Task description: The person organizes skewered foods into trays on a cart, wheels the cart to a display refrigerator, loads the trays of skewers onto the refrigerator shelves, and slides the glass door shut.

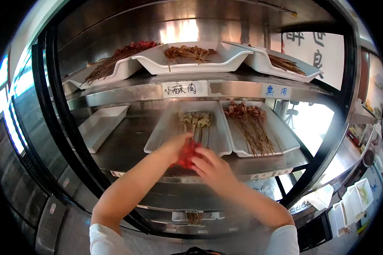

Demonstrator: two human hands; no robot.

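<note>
Just in front of the middle-shelf tray, my left hand point(177, 146) and my right hand point(211, 166) come together around a small glossy red bundle point(186, 156). Blur and fingers hide what it is made of. My left fingers close on it from the left and top, and my right fingers curl on its right side. Behind them, a white tray point(159, 135) holds pale skewers point(195, 120). To its right, another white tray point(286, 147) carries reddish-brown meat skewers point(250, 127), sticks toward me.
The upper shelf point(238, 89) bears white trays of skewers point(190, 53) and handwritten labels point(185, 89). A white tray point(101, 125) stands at the middle shelf's left. Black door frames point(68, 123) flank the cabinet. More white containers point(349, 208) sit at lower right.
</note>
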